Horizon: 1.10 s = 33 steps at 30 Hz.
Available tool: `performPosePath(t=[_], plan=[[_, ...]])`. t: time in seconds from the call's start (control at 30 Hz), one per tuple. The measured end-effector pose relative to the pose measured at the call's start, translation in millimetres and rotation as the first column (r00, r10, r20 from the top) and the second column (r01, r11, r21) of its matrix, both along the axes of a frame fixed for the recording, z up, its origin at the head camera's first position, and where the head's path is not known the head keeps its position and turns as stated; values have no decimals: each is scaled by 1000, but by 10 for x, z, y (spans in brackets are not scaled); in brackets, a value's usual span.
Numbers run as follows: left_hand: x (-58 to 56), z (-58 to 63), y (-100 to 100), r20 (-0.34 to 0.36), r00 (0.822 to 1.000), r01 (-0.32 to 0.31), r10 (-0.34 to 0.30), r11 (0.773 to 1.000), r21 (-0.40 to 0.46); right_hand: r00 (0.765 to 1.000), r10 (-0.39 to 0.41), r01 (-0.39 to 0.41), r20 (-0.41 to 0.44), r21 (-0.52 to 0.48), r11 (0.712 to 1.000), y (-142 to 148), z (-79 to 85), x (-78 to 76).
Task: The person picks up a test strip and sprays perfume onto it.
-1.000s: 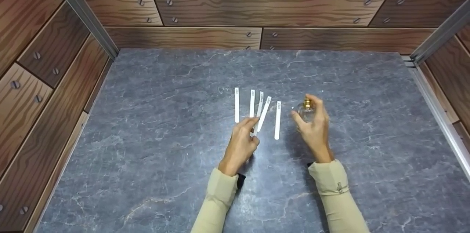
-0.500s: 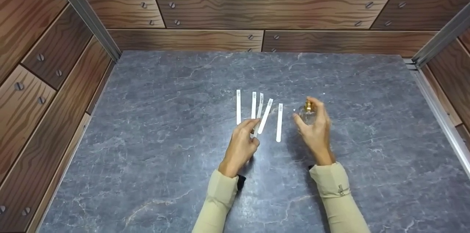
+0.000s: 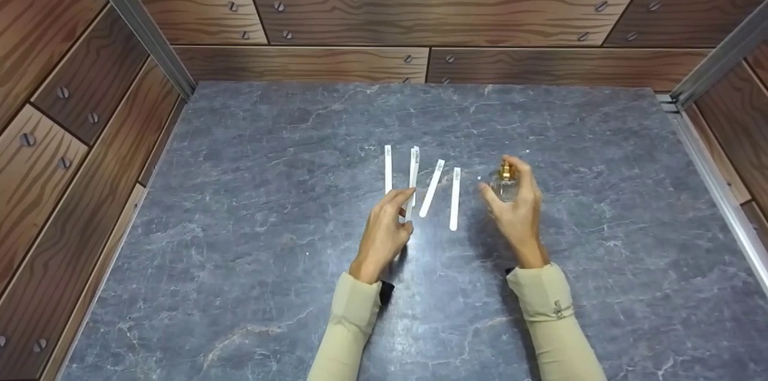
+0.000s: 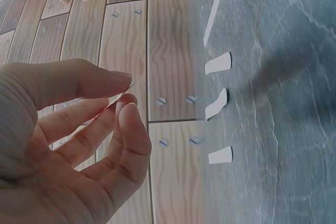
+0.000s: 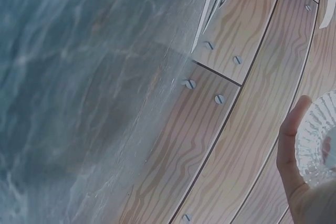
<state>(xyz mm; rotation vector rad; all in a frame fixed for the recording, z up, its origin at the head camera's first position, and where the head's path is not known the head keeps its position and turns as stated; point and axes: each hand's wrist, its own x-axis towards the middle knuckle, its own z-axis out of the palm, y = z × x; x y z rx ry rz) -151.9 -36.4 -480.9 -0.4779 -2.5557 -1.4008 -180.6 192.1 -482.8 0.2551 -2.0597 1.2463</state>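
Note:
My left hand (image 3: 381,232) pinches a white perfume test strip (image 3: 410,212) between thumb and fingertips. In the left wrist view this strip is nearly edge-on and the lower fingers curl loosely. Held in my right hand (image 3: 517,216) is a clear glass perfume bottle (image 3: 507,190) with a gold sprayer (image 3: 506,171); the index finger lies on the sprayer's top and the thumb is at the bottle's left side. The right wrist view catches the bottle's ribbed glass (image 5: 311,140) at its right edge. Several more strips (image 3: 432,189) lie on the table between the hands and beyond the left hand.
The grey marbled tabletop (image 3: 270,189) runs back to a wood-patterned wall (image 3: 336,18). Metal profiles (image 3: 141,27) frame the corners. The leftmost strip (image 3: 388,166) and the rightmost strip (image 3: 455,200) lie roughly parallel, with printed labels at their far ends.
My left hand has shifted slightly left with its strip, which now overlaps the second lying strip in the head view. The right hand and bottle have barely moved.

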Motion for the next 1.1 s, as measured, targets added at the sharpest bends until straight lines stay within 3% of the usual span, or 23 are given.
performPosePath(t=[0.4,0.8,1.1], plan=[[-60,-29,-122,89,996,-14,14,1000,-3,1000,29,-29,8,0,1000,29,-5,-11],[-120,-108,-211,65,996,-69,67,997,36,1000,13,-13,-2,-8,1000,33,-30,-5],[-166,-172,-276,37,993,-109,108,994,16,999,29,-28,14,-37,999,50,-31,-12]])
